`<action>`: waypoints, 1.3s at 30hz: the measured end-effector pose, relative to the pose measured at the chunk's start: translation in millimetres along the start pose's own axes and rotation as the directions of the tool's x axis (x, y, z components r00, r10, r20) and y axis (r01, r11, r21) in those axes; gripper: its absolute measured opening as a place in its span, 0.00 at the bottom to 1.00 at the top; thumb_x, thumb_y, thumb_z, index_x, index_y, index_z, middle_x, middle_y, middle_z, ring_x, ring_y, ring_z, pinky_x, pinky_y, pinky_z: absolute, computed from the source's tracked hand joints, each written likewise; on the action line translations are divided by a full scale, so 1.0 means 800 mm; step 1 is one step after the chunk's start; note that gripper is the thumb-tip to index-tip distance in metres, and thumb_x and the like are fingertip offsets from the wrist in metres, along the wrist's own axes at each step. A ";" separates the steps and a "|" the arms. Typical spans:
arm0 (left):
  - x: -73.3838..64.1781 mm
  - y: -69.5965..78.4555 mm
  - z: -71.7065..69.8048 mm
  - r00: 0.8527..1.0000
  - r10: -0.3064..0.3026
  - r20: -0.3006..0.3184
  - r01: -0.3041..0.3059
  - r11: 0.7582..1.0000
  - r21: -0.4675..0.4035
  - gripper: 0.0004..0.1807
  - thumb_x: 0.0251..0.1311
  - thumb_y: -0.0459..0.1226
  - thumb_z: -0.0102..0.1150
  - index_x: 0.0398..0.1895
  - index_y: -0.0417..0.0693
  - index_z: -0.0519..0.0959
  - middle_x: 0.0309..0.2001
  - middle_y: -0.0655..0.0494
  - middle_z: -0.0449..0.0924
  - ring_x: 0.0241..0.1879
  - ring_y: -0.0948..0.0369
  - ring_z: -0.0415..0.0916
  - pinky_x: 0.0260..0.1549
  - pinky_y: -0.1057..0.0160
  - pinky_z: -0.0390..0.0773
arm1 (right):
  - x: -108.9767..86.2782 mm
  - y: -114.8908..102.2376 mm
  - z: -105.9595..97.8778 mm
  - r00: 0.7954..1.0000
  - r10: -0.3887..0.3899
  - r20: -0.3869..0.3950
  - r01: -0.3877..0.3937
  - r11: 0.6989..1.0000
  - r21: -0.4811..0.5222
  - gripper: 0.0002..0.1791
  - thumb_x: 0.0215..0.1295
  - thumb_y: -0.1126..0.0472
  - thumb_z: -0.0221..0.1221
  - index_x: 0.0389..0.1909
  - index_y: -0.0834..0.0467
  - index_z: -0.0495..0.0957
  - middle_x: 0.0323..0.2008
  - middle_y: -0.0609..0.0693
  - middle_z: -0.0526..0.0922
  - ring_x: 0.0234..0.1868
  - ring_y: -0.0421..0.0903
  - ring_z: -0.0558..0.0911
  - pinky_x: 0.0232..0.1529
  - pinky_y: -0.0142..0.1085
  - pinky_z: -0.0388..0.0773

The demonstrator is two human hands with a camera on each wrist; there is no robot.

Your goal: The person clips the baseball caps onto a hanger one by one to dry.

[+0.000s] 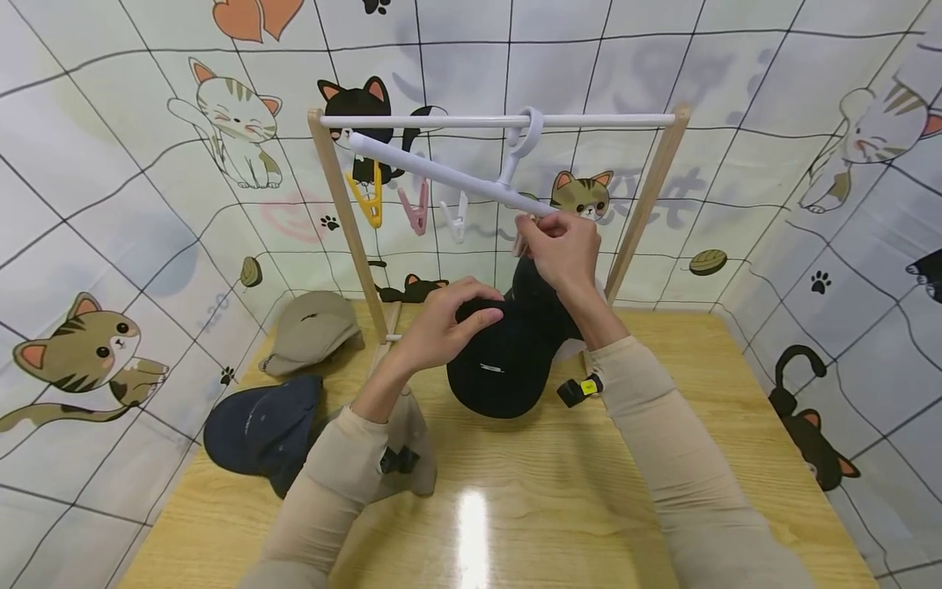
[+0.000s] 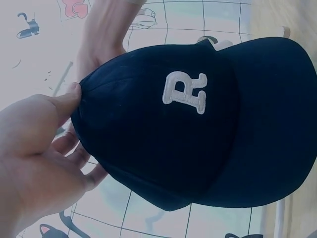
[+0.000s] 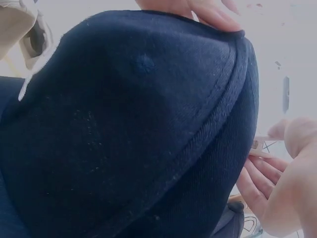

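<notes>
A dark baseball cap (image 1: 500, 360) hangs below the right end of a white clip hanger (image 1: 441, 173). Its front carries a white letter R (image 2: 184, 92), seen in the left wrist view. My left hand (image 1: 449, 323) grips the crown between thumb and fingers. At the hanger's low end, my right hand (image 1: 567, 245) pinches a pale pink clothespin (image 3: 258, 147) at the cap's edge; whether the clip bites the fabric is hidden. The hanger tilts down to the right. A yellow clothespin (image 1: 368, 196), a pink clothespin (image 1: 415, 209) and a white clothespin (image 1: 456, 219) dangle from it.
The hanger's hook loops over the white rail (image 1: 603, 120) of a wooden-legged rack (image 1: 648, 192). On the table (image 1: 530, 507), at the left, lie a beige cap (image 1: 312, 327), a navy cap (image 1: 268, 425) and a greyish cap (image 1: 419, 438) partly behind my left forearm. A cat-patterned backdrop surrounds the table.
</notes>
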State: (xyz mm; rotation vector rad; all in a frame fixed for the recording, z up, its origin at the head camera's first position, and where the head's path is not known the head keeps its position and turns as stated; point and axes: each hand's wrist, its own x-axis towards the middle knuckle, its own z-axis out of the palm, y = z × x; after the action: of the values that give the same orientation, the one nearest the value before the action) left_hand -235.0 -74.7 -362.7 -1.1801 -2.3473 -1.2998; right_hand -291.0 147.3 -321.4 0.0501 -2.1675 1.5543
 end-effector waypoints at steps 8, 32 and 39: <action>0.011 -0.012 0.001 0.999 -0.040 0.004 0.040 0.998 -0.049 0.12 0.79 0.32 0.68 0.59 0.37 0.88 0.55 0.43 0.92 0.59 0.48 0.89 0.66 0.46 0.86 | 0.000 -0.002 0.000 0.999 -0.029 0.025 0.029 1.000 -0.005 0.21 0.75 0.44 0.73 0.41 0.61 0.93 0.30 0.54 0.93 0.26 0.37 0.87 0.32 0.32 0.81; 0.038 -0.028 -0.003 0.987 -0.156 0.025 0.158 0.972 -0.176 0.14 0.82 0.34 0.66 0.63 0.38 0.86 0.64 0.41 0.88 0.72 0.46 0.82 0.79 0.42 0.76 | -0.001 -0.006 -0.001 0.995 -0.078 0.057 0.080 0.996 -0.030 0.17 0.76 0.50 0.71 0.41 0.62 0.94 0.32 0.57 0.95 0.26 0.35 0.86 0.39 0.31 0.82; 0.046 -0.029 -0.006 0.987 -0.162 0.016 0.162 0.977 -0.140 0.14 0.83 0.35 0.65 0.64 0.39 0.86 0.65 0.43 0.89 0.72 0.47 0.82 0.81 0.45 0.73 | -0.001 -0.007 -0.002 0.995 -0.080 0.054 0.083 0.996 -0.040 0.18 0.75 0.48 0.71 0.38 0.60 0.94 0.26 0.49 0.92 0.29 0.36 0.86 0.42 0.33 0.80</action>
State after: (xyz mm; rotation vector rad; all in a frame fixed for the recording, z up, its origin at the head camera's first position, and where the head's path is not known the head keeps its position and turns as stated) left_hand -277.4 -65.0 -355.2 -1.0478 -2.4336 -1.5411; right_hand -287.9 146.5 -316.8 0.1655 -2.2097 1.4766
